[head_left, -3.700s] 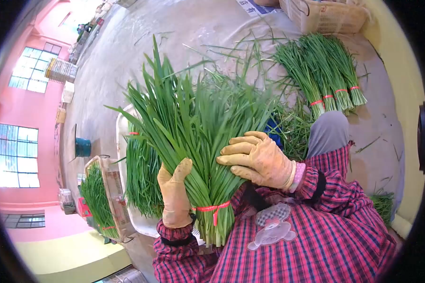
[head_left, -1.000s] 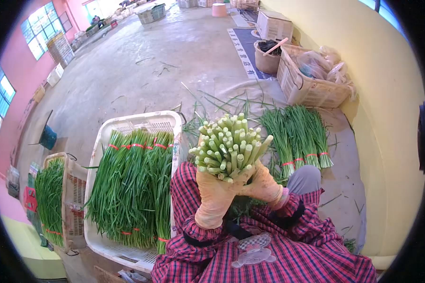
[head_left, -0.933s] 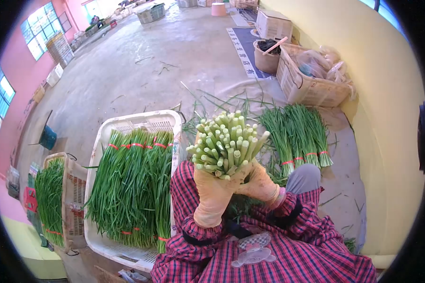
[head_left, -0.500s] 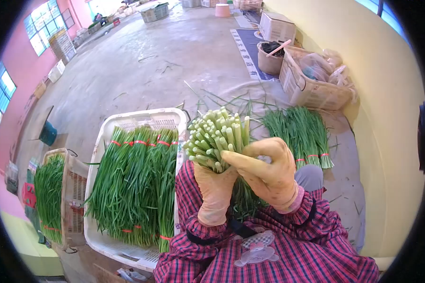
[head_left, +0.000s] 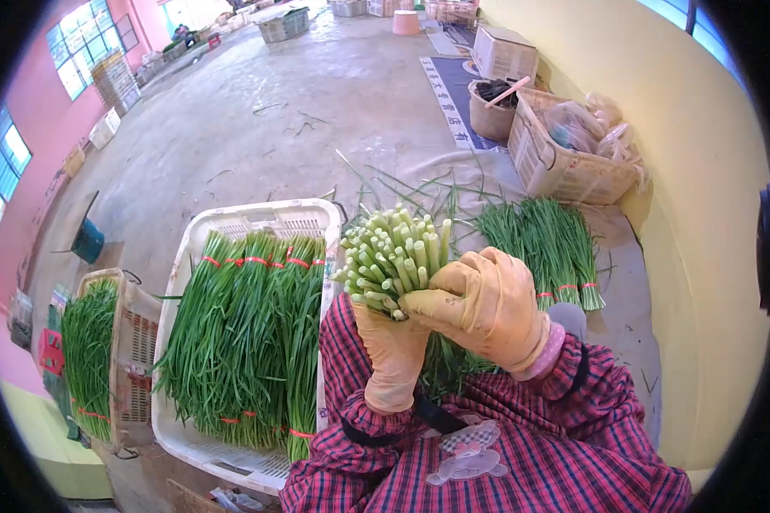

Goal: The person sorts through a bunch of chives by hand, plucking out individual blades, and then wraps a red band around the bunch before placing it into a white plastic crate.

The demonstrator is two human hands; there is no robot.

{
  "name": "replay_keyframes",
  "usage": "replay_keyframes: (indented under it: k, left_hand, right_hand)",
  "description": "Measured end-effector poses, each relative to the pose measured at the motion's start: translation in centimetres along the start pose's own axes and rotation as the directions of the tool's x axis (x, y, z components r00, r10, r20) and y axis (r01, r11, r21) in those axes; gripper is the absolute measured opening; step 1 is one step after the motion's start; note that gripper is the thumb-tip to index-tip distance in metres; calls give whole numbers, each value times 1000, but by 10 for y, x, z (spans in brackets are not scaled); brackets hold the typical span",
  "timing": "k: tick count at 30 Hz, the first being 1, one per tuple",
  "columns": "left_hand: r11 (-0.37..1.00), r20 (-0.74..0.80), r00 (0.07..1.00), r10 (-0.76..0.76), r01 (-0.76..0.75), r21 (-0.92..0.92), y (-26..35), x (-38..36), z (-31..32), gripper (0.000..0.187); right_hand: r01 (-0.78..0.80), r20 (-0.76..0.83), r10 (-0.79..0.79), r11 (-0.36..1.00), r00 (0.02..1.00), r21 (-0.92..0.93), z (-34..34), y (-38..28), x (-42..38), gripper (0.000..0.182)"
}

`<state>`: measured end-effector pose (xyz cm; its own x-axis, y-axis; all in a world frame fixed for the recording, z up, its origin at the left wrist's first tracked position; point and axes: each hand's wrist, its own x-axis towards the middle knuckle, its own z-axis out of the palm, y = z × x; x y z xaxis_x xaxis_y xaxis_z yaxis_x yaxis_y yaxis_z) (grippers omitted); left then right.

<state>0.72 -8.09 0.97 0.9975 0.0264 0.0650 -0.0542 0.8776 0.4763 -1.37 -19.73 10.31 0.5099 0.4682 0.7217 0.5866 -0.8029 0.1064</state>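
In front of my chest I hold a bunch of garlic chives (head_left: 395, 252), its pale cut stem ends pointing up and away from me. My left hand (head_left: 390, 346), in a yellowish rubber glove, is closed around the bunch below the stem ends. My right hand (head_left: 492, 309), gloved the same way, is closed against the bunch's right side, with bent fingers at the stems just under the cut ends. Green leaves hang below both hands over my plaid apron (head_left: 522, 445).
To the left, a white plastic crate (head_left: 198, 235) holds chive bundles tied with red bands. Beyond it is a smaller crate (head_left: 137, 359) of chives. Tied bundles (head_left: 546, 244) lie on a sheet at the right. A crate with plastic bags (head_left: 565, 175) and a bucket (head_left: 490, 120) stand along the wall.
My right hand's fingers have curled in and closed on the stems; before, the index finger pointed out at them with the thumb raised. My left hand keeps its hold.
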Motion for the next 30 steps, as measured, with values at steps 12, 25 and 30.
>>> replay_keyframes:
  k: [12,25,30]
  left_hand:
    - [869,152,980,131,-187,458,-2,4,3,68]
    - [819,109,993,50,-104,564,-1,-6,7,101]
    - [956,31,993,-116,103,275,-7,-11,11,108]
  right_hand:
    - [62,-142,-90,980,986,-191,-80,67,79,14]
    - [-261,34,277,850,960,458,-39,64,5,35]
    - [-166,27,166,934,986,316,-22,16,17,29]
